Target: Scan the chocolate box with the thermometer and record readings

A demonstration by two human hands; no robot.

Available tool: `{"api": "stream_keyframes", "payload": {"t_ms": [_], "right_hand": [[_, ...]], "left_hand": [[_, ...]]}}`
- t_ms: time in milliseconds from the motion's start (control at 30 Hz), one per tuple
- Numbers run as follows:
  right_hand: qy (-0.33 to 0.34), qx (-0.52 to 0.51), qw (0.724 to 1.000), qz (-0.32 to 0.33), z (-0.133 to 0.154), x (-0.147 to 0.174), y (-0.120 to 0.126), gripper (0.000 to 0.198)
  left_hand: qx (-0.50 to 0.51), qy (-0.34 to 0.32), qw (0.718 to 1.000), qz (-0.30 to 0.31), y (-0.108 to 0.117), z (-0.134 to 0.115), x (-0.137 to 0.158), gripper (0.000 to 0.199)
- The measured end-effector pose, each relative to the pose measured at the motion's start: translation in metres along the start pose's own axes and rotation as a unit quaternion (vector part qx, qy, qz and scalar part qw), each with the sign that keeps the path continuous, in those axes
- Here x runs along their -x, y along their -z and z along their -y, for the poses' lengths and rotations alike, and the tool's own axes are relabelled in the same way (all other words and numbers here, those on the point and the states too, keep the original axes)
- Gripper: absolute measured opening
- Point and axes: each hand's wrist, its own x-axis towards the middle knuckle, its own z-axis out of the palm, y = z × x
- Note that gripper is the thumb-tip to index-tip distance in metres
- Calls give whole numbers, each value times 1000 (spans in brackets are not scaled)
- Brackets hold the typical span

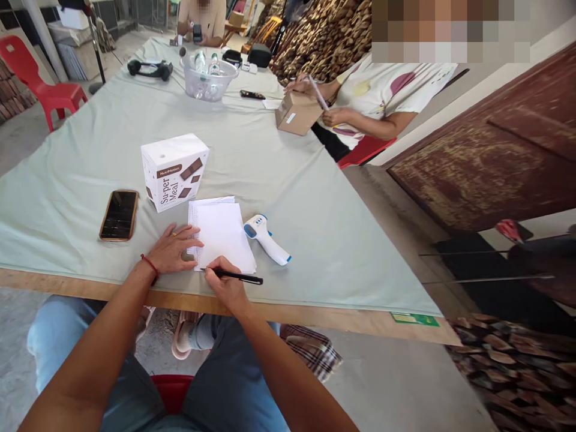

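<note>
Here the right hand (227, 281) is closed around a black pen (236, 276), and the pen tip touches the near edge of a white notepad (222, 233). The left hand (173, 247) lies flat and open on the tabletop (315, 216), with its fingertips on the left side of the notepad. The notepad sits near the front edge of the tabletop, on a pale green cloth. Just to the right of it lies a white and blue thermometer gun (266, 239). Behind the notepad stands a white box (174, 170) with brown squares on it. To the left lies a dark phone (119, 214), face up. Far across the tabletop, another person holds a brown cardboard box (297, 113). A clear bowl (209, 81) with bottles in it stands near the far end
</note>
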Motion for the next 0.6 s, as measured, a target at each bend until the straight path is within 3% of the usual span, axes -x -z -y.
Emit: {"api": "stream_keyframes", "payload": {"t_ms": [400,467,600], "right_hand": [[14,8,1000,3,0,0,2,11],[24,3,999,-26,1,0,2,12],[56,27,986,-157,2,3,8,13]], "left_hand": [[6,7,1000,6,2,-1,0,44],[9,7,1000,2,1,-1,0,43],[20,10,1000,-17,0,2,1,44]]}}
